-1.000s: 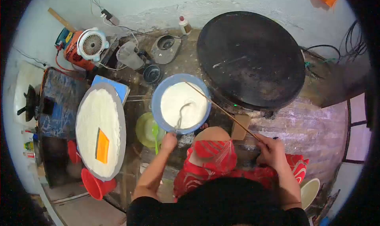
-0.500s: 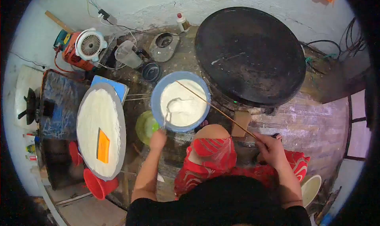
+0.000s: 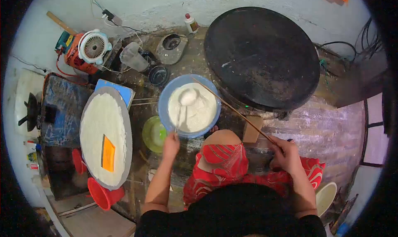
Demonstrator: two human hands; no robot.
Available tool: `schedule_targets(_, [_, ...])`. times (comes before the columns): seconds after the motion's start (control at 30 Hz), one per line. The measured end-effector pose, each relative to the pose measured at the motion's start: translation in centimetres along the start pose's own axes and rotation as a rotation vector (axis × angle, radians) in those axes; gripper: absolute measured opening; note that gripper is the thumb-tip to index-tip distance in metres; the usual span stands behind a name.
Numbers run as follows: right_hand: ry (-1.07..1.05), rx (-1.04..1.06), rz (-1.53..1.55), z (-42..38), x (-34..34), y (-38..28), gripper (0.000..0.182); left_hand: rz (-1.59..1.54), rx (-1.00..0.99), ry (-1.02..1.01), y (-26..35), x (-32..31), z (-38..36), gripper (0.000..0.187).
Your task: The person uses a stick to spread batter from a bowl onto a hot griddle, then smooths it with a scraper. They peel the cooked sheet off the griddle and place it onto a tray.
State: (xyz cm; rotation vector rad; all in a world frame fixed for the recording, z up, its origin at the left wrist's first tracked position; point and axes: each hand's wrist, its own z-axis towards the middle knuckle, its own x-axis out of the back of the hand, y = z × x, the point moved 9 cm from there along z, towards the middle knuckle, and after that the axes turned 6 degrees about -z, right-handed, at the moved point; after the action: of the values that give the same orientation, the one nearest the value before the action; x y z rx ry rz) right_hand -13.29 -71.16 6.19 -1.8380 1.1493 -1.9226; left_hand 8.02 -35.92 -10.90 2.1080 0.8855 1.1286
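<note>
Blue plastic forms the basin (image 3: 163,108), which stands at the centre of the view on the worn floor (image 3: 306,133), holding a white liquid (image 3: 203,116). Over that liquid lies the white-filled bowl of a metal ladle (image 3: 188,98), its handle slanting back toward the person. The left hand (image 3: 171,145) is closed around the handle's near end, just outside the rim. The right hand (image 3: 286,152) grips one end of a thin brown stick (image 3: 236,111); its far tip reaches over the basin's far side (whether it touches the rim, I cannot tell).

Just left of the basin sits a green bowl (image 3: 149,141), and beyond the basin's far side, a small black cup (image 3: 158,76). To the right, a large round black plate (image 3: 261,58) spreads toward the wall, with a brown block (image 3: 252,131) near its close edge, partly behind the stick. Farther left, a grey oval board (image 3: 128,133) carries a white layer (image 3: 99,120) and an orange scraper (image 3: 108,154); a red bucket (image 3: 105,193) stands near its lower end.
</note>
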Motion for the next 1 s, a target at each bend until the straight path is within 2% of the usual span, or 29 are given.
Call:
schedule_targets(0.03, [-0.008, -0.023, -0.027, 0.0, 0.0, 0.2, 0.03, 0.741, -0.288, 0.161, 2.7, 0.0, -0.8, 0.019])
schedule_targets(0.07, [-0.006, -0.019, -0.031, 0.1, 0.0, 0.1, 0.03, 0.685, -0.259, 0.015, 2.1, -0.9, -0.7, 0.016])
schedule_targets(0.17, [0.032, 0.075, -0.064, 0.3, 0.1, -0.7, 0.031, 0.712, -0.176, 0.092, 3.3, -1.4, 0.5, 0.015])
schedule_targets(0.2, [0.007, 0.072, -0.076, 0.2, -0.2, -0.8, 0.032, 0.599, -0.149, 0.131, 4.2, -1.3, 0.6, 0.015])
schedule_targets(0.3, [0.003, 0.096, -0.077, 0.1, -0.5, -1.1, 0.033, 0.686, -0.174, 0.039, 1.2, -3.9, 1.9, 0.018])
schedule_targets(0.43, [-0.01, 0.063, -0.04, 0.7, -0.1, -1.6, 0.034, 0.606, -0.137, -0.018, 1.2, -0.7, 0.0, 0.019])
schedule_targets(0.47, [-0.017, 0.06, -0.037, 0.6, -0.2, -1.4, 0.034, 0.548, -0.125, 0.051, 1.8, 0.9, -0.7, 0.019])
schedule_targets(0.57, [-0.093, -0.007, 0.016, 0.3, -1.0, -0.1, 0.034, 0.706, -0.061, 0.111, -1.1, 2.2, 0.1, 0.02])
schedule_targets(0.63, [-0.084, -0.042, 0.037, 0.3, -1.2, 0.5, 0.034, 0.764, -0.045, 0.057, -4.5, -1.3, 2.5, 0.018])
schedule_targets(0.7, [-0.059, -0.022, -0.013, 0.5, -1.0, 0.3, 0.033, 0.679, -0.223, 0.051, -5.4, -5.1, 3.7, 0.015])
schedule_targets(0.73, [-0.041, -0.007, -0.058, 0.5, -0.9, 0.3, 0.033, 0.675, -0.23, 0.05, -4.2, -5.6, 3.9, 0.015])
schedule_targets(0.8, [-0.01, 0.013, -0.018, 0.7, -1.1, 0.4, 0.033, -0.489, 0.486, -0.285, -6.6, -8.7, 2.6, 0.015])
schedule_targets(0.83, [0.021, 0.035, 0.024, 0.8, -0.9, 0.2, 0.032, -0.492, 0.482, -0.287, -6.4, -8.2, 2.4, 0.015])
schedule_targets(0.87, [0.024, 0.039, 0.022, 0.8, -0.7, -0.1, 0.032, -0.714, 0.587, -0.413, -6.1, -9.0, 1.5, 0.016])
schedule_targets(0.9, [-0.025, -0.044, 0.068, 0.9, -0.9, 0.3, 0.031, -0.937, 0.687, -0.54, -5.2, -9.7, 0.4, 0.017])
schedule_targets(0.93, [-0.075, -0.128, 0.115, 0.8, -1.3, 0.9, 0.031, -0.949, 0.646, -0.507, -3.7, -8.8, -0.5, 0.019])
schedule_targets(1.0, [-0.081, -0.148, 0.172, 0.8, -1.6, 1.4, 0.03, -1.019, 0.65, -0.499, -3.3, -7.6, -1.9, 0.021])
